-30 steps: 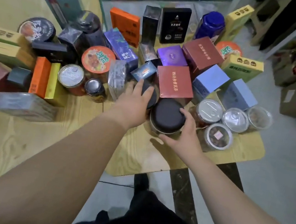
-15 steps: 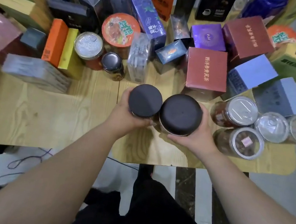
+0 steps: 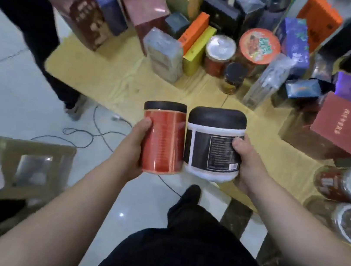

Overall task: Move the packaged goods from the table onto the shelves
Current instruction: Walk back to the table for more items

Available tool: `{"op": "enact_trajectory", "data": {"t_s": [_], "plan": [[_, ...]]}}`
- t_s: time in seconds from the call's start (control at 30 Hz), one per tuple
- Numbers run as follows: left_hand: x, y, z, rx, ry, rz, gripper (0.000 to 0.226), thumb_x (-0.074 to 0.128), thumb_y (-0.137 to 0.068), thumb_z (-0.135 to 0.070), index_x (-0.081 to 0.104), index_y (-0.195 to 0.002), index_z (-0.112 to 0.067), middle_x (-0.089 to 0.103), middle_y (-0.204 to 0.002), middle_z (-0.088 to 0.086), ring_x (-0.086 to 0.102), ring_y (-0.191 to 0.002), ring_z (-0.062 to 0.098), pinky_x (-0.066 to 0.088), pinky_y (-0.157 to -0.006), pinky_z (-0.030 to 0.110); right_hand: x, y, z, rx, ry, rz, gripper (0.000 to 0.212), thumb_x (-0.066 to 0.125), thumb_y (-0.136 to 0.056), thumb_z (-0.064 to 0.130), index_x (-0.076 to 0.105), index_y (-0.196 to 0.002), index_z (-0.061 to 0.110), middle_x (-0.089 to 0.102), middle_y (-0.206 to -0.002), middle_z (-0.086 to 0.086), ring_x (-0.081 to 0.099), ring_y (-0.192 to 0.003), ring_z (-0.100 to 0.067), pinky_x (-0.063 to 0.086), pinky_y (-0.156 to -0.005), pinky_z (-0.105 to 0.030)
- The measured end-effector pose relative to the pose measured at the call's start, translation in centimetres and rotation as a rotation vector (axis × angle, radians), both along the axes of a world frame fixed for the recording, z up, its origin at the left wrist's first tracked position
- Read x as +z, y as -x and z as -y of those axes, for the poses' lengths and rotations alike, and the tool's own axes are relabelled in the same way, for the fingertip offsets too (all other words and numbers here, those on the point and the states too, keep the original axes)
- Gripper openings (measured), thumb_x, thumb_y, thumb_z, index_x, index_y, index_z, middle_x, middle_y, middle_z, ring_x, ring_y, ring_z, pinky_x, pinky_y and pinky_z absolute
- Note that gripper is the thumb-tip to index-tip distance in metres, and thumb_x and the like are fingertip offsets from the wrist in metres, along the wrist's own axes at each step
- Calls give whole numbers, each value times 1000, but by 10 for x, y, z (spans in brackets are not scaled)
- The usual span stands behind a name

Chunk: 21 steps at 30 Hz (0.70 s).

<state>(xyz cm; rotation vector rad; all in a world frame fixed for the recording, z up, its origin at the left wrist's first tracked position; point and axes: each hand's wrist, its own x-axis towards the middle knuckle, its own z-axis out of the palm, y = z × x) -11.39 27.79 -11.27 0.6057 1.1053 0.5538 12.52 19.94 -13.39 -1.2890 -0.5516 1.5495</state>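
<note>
My left hand [image 3: 132,149] grips a red jar [image 3: 164,140] with a black lid. My right hand [image 3: 246,164] grips a wider white jar [image 3: 213,147] with a black domed lid and a black label. Both jars are upright, side by side and touching, lifted off the wooden table [image 3: 119,78] and held over its near edge and the floor. Several boxes, cans and jars crowd the table beyond them. No shelves are in view.
Another person in dark trousers [image 3: 38,21] stands at the table's left end. Cables [image 3: 93,129] trail on the pale floor. A cardboard box [image 3: 35,164] lies at the lower left. Clear jars [image 3: 349,184] stand at the table's right edge.
Both hands closed around the jars on the table, then lifted them off and drew them toward me. My view has swung left, so the table now runs diagonally.
</note>
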Motion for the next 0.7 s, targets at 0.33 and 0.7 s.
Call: {"op": "enact_trajectory", "data": {"t_s": [0.33, 0.7], "plan": [[72, 206, 132, 566, -110, 129, 110, 90, -49, -66, 57, -137, -9, 64, -132, 19, 64, -118, 35, 53, -96, 56, 77, 214, -30, 646, -37, -210, 82, 85, -67, 60, 65, -126, 7, 70, -117, -16, 68, -107, -28, 56, -91, -43], [107, 308, 338, 1526, -199, 68, 50, 42, -96, -46, 63, -124, -10, 71, -112, 15, 70, -101, 30, 56, -87, 48, 106, 446, 46, 1362, 115, -272, 79, 81, -66, 58, 65, -128, 13, 67, -127, -17, 64, -117, -32, 54, -94, -47]]}}
